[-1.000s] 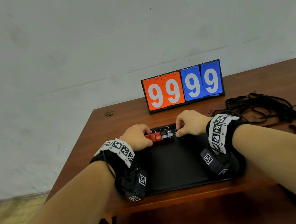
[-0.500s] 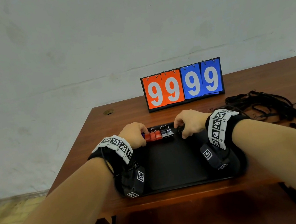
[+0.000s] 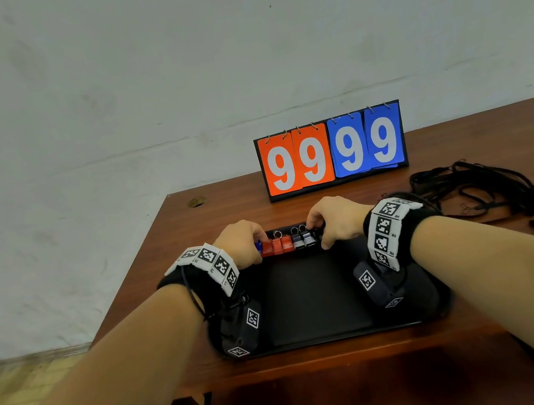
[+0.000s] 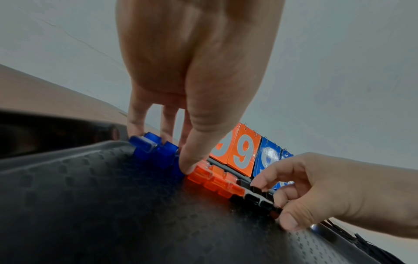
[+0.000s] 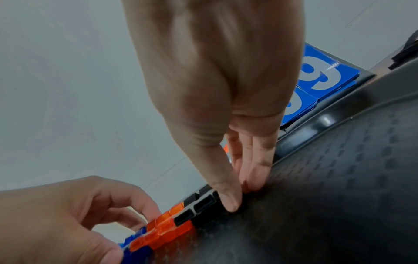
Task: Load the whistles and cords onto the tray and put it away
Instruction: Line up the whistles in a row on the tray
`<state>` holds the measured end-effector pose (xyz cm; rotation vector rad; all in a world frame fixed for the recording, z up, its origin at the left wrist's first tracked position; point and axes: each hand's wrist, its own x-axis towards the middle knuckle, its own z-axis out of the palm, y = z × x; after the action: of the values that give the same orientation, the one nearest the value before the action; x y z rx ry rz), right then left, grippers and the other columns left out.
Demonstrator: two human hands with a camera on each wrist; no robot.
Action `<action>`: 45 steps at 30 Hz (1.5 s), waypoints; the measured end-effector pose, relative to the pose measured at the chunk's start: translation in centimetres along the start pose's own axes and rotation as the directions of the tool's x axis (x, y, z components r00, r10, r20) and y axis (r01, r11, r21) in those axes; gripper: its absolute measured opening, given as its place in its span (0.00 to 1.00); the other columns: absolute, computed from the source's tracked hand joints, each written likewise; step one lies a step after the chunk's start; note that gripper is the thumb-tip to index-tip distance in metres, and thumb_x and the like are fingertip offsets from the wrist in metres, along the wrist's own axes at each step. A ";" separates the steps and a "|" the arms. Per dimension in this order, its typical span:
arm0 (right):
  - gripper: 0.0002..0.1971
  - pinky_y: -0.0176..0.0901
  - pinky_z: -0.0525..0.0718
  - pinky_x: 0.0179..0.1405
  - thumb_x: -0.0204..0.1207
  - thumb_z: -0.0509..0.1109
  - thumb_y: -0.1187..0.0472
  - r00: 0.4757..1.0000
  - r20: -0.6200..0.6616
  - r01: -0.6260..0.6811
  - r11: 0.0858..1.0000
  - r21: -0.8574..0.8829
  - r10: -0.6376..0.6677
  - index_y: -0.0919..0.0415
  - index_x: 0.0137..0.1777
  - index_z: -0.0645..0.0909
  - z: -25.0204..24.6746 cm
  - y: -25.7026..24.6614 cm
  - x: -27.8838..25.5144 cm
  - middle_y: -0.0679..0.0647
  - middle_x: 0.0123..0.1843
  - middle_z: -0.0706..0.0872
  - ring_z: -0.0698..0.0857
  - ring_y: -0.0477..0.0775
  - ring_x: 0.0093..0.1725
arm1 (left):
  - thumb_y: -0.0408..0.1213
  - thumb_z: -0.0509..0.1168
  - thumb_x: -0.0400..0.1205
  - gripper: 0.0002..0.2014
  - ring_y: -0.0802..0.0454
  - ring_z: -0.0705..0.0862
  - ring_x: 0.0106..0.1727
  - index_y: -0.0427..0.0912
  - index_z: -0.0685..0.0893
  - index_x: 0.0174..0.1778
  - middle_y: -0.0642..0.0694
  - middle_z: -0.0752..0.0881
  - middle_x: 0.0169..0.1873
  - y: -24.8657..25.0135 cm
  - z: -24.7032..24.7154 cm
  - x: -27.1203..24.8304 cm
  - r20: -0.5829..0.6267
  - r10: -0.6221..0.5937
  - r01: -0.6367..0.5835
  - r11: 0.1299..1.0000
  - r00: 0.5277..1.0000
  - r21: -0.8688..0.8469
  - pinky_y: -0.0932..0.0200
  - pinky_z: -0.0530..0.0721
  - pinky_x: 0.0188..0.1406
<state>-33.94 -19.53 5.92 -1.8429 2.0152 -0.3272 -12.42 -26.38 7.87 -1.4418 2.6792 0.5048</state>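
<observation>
A black tray (image 3: 314, 299) lies on the wooden table in front of me. Along its far edge runs a tight row of whistles: blue (image 4: 147, 150), orange-red (image 3: 277, 246) (image 4: 214, 180) (image 5: 162, 230) and black (image 3: 303, 241) (image 5: 199, 209). At the row's left end my left hand (image 3: 255, 247) (image 4: 167, 148) pinches the blue whistles, with the thumb in front and the fingers behind. My right hand (image 3: 318, 235) (image 5: 243, 193) pinches the last black whistle at the right end. A tangle of black cords (image 3: 486, 193) lies on the table right of the tray.
A flip scoreboard (image 3: 330, 151) showing 99 99 stands just behind the tray. The table (image 3: 225, 208) ends at a left edge near my left arm, with a pale wall behind it. Tiled floor (image 3: 26, 387) shows at the lower left.
Both hands stay at the ends of the whistle row. The left hand has drawn slightly left, uncovering a blue whistle and more of the orange-red ones.
</observation>
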 end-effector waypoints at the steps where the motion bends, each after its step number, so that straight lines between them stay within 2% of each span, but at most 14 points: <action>1: 0.28 0.47 0.82 0.63 0.65 0.84 0.64 1.000 0.003 0.003 1.000 0.002 -0.003 0.55 0.66 0.82 0.0 0.0 0.0 0.53 0.63 0.84 0.83 0.55 0.62 | 0.31 0.74 0.78 0.23 0.47 0.84 0.63 0.47 0.81 0.69 0.46 0.83 0.65 0.0 0.0 0.0 0.002 0.001 -0.001 1.000 1.000 0.004 0.56 0.83 0.63; 6: 0.28 0.42 0.78 0.57 0.67 0.83 0.59 0.999 0.015 0.031 0.999 0.020 -0.031 0.53 0.68 0.81 0.0 0.2 -0.1 0.49 0.58 0.81 0.82 0.54 0.60 | 0.32 0.74 0.79 0.22 0.47 0.83 0.63 0.46 0.81 0.70 0.46 0.83 0.66 0.0 -0.1 -0.1 0.001 0.020 -0.020 1.000 1.000 0.009 0.56 0.83 0.64; 15: 0.24 0.47 0.81 0.63 0.65 0.84 0.56 0.999 -0.012 0.032 0.999 0.013 -0.031 0.53 0.61 0.84 0.2 -0.1 0.2 0.51 0.61 0.84 0.83 0.53 0.62 | 0.32 0.73 0.80 0.21 0.47 0.83 0.64 0.46 0.82 0.69 0.46 0.83 0.66 -0.2 -0.1 -0.1 -0.004 0.022 -0.022 1.000 1.000 -0.003 0.56 0.82 0.64; 23: 0.24 0.47 0.81 0.65 0.67 0.83 0.55 1.000 -0.012 0.028 1.000 0.010 -0.028 0.55 0.63 0.83 0.0 -0.4 -0.1 0.50 0.62 0.84 0.83 0.53 0.61 | 0.35 0.74 0.79 0.21 0.49 0.83 0.62 0.46 0.82 0.68 0.47 0.83 0.65 -0.3 0.1 -0.2 -0.024 0.033 -0.034 0.999 0.999 -0.041 0.59 0.81 0.61; 27: 0.20 0.39 0.78 0.56 0.73 0.79 0.53 0.997 -0.076 0.036 0.998 0.057 -0.032 0.56 0.63 0.83 -0.9 -0.5 -1.7 0.50 0.61 0.84 0.82 0.49 0.58 | 0.36 0.74 0.78 0.22 0.49 0.81 0.67 0.44 0.82 0.69 0.47 0.82 0.68 0.6 -0.6 -1.2 -0.086 0.057 -0.062 0.996 0.995 -0.061 0.60 0.77 0.64; 29: 0.19 0.38 0.78 0.55 0.74 0.77 0.53 0.995 -0.098 0.033 0.996 0.078 -0.025 0.56 0.63 0.83 -1.7 -0.5 -3.1 0.49 0.60 0.84 0.82 0.49 0.58 | 0.36 0.73 0.79 0.21 0.49 0.81 0.68 0.43 0.82 0.69 0.46 0.82 0.68 1.8 -1.0 -2.1 -0.121 0.074 -0.082 0.994 0.990 -0.068 0.59 0.77 0.64; 33: 0.18 0.39 0.81 0.58 0.75 0.76 0.54 0.991 -0.132 0.031 0.991 0.128 -0.014 0.55 0.64 0.82 -3.6 0.1 -7.1 0.49 0.59 0.85 0.84 0.48 0.59 | 0.34 0.70 0.79 0.19 0.50 0.84 0.62 0.45 0.83 0.67 0.47 0.83 0.66 5.9 -1.8 -4.1 -0.195 0.130 -0.147 0.986 0.972 -0.076 0.57 0.82 0.62; 35: 0.18 0.39 0.81 0.59 0.75 0.76 0.54 0.987 -0.162 0.022 0.989 0.144 0.001 0.54 0.64 0.82 -4.9 0.9 -9.7 0.49 0.58 0.85 0.84 0.48 0.58 | 0.35 0.68 0.80 0.18 0.51 0.83 0.63 0.45 0.83 0.66 0.47 0.83 0.66 8.7 -2.1 -5.1 -0.228 0.170 -0.189 0.980 0.959 -0.064 0.57 0.81 0.64; 38: 0.17 0.37 0.80 0.54 0.75 0.76 0.54 0.975 -0.219 0.013 0.985 0.173 0.025 0.53 0.63 0.83 -7.2 2.8 -13.8 0.48 0.57 0.86 0.84 0.47 0.56 | 0.34 0.68 0.80 0.16 0.52 0.81 0.62 0.45 0.84 0.65 0.48 0.84 0.63 13.3 -2.1 -6.4 -0.251 0.220 -0.247 0.966 0.943 -0.080 0.59 0.79 0.62; 41: 0.15 0.34 0.79 0.46 0.74 0.76 0.56 0.957 -0.279 -0.016 0.976 0.218 0.078 0.54 0.60 0.84 -8.9 5.2 -17.7 0.49 0.54 0.86 0.84 0.44 0.47 | 0.34 0.68 0.81 0.15 0.52 0.82 0.61 0.44 0.84 0.64 0.48 0.84 0.62 17.8 -1.6 -7.3 -0.249 0.271 -0.304 0.947 0.930 -0.102 0.60 0.78 0.60; 45: 0.14 0.33 0.79 0.42 0.75 0.75 0.59 0.932 -0.331 -0.066 0.967 0.247 0.148 0.55 0.60 0.84 -9.9 8.8 -21.7 0.51 0.52 0.88 0.84 0.43 0.41 | 0.36 0.70 0.80 0.13 0.51 0.83 0.59 0.44 0.85 0.61 0.48 0.85 0.60 22.6 0.0 -7.4 -0.239 0.327 -0.361 0.925 0.914 -0.116 0.61 0.78 0.57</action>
<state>-44.80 2.04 13.85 -1.6090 2.1830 -0.8720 -26.87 -8.91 15.15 -1.1087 3.1585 0.6271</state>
